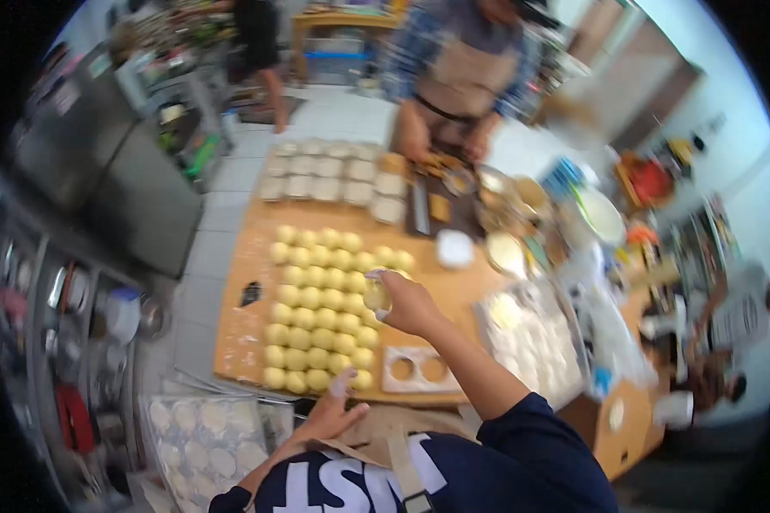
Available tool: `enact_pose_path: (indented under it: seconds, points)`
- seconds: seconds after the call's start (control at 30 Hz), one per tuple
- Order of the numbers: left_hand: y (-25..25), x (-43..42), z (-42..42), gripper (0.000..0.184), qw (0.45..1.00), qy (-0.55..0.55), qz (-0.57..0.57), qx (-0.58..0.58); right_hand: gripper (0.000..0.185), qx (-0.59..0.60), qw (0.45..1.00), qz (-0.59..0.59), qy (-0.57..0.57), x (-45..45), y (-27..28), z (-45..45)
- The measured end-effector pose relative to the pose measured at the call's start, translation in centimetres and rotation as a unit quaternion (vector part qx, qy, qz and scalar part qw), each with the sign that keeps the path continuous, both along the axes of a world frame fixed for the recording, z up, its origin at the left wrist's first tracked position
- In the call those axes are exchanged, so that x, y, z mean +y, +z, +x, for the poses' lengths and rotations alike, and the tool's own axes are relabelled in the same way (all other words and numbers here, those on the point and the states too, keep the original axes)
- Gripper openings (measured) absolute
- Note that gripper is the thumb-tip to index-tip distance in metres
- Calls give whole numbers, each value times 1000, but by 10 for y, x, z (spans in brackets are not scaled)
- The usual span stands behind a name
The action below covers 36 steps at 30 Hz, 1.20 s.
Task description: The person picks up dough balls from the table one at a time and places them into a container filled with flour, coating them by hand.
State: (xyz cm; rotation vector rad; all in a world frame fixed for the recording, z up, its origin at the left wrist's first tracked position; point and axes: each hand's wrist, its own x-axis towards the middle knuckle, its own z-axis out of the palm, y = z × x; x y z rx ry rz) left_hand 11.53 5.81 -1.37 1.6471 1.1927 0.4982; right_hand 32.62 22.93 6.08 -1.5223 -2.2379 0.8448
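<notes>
Many round yellow dough balls [319,297] sit in rows on the wooden table [246,333]. My right hand [399,303] is above the right side of these rows, its fingers wrapped round a pale yellow dough ball [376,297]. Near the front edge of the rows, my left hand [338,410] has its fingers apart and nothing in it. A white mould with two round holes [417,369] lies right of the rows, below my right forearm.
Across the table a person in an apron [466,77] works at a dark board [419,205]. Pale square blocks [329,167] line the far left. A tray of white pieces [530,342] stands right; another tray [205,445] is at lower left. A white lid [454,249] lies mid-table.
</notes>
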Motion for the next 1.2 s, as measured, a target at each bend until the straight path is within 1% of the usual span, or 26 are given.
enact_pose_path:
  seconds: [0.1, 0.17, 0.2, 0.23, 0.27, 0.3, 0.33, 0.37, 0.4, 0.47, 0.5, 0.6, 0.63, 0.7, 0.73, 0.77, 0.8, 0.87, 0.9, 0.97, 1.0, 1.03, 1.13, 1.2]
  points:
    - [-2, 4, 32, 75, 997, 1, -27, -73, 58, -32, 990, -12, -136, -80, -24, 106]
    - [3, 9, 56, 76, 997, -65, -24, -33, 58, -42, 974, 2, -222, -140, -40, 171]
    - [5, 12, 67, 76, 996, -92, -19, -10, 58, -71, 954, -40, -288, -164, -38, 198]
    - [2, 15, 80, 79, 987, -152, 48, 1, 58, -98, 928, -82, -349, -188, -37, 223]
    - [3, 15, 97, 77, 984, -173, 45, 0, 56, -126, 916, -58, -378, -212, -42, 247]
    - [10, 13, 116, 75, 981, -192, 40, -1, 53, -106, 907, -51, -404, -230, -38, 263]
    - [14, 11, 131, 74, 977, -208, 37, -2, 53, -134, 899, -61, -412, -248, -45, 278]
    - [4, 8, 143, 73, 969, -240, 9, 60, 54, -162, 891, -71, -418, -263, -56, 294]
    - [7, 5, 159, 73, 965, -254, 38, 46, 54, -190, 883, -80, -423, -274, -65, 306]
    - [15, -6, 197, 73, 956, -276, 96, 15, 51, -175, 897, -101, -393, -288, -85, 317]
    - [21, -11, 212, 72, 956, -287, 51, 19, 49, -168, 904, -114, -376, -289, -86, 321]
    - [22, -27, 245, 72, 953, -300, 43, -10, 38, -170, 925, -98, -325, -286, -86, 341]
    - [25, -32, 252, 71, 956, -291, 27, -5, 34, -169, 932, -95, -306, -285, -86, 348]
    - [31, -41, 263, 70, 963, -271, -7, 3, 37, -139, 923, -99, -345, -273, -83, 367]
    - [25, -46, 264, 70, 965, -262, 5, 0, 39, -124, 918, -103, -362, -269, -82, 376]
    - [16, -50, 265, 69, 968, -252, 20, -4, 35, -113, 934, -50, -335, -265, -86, 386]
    - [11, -55, 264, 69, 970, -241, 35, -7, 33, -120, 936, -35, -330, -259, -93, 394]
    - [8, -63, 260, 68, 977, -211, 31, -25, 31, -134, 939, 3, -316, -237, -106, 411]
    - [8, -65, 260, 68, 979, -197, 31, -34, 34, -134, 943, -2, -304, -226, -106, 421]
    - [15, -69, 259, 67, 985, -173, 14, -6, 34, -124, 936, 54, -324, -205, -116, 439]
    - [19, -72, 258, 67, 987, -160, 1, 8, 34, -118, 932, 79, -334, -196, -113, 437]
    - [21, -75, 255, 65, 988, -153, 4, 3, 33, -130, 928, 57, -346, -190, -107, 435]
    - [13, -77, 247, 63, 990, -141, -7, 18, 40, -158, 948, -10, -275, -162, -107, 436]
    - [10, -79, 245, 61, 992, -125, -16, 11, 46, -164, 956, -31, -240, -155, -123, 442]
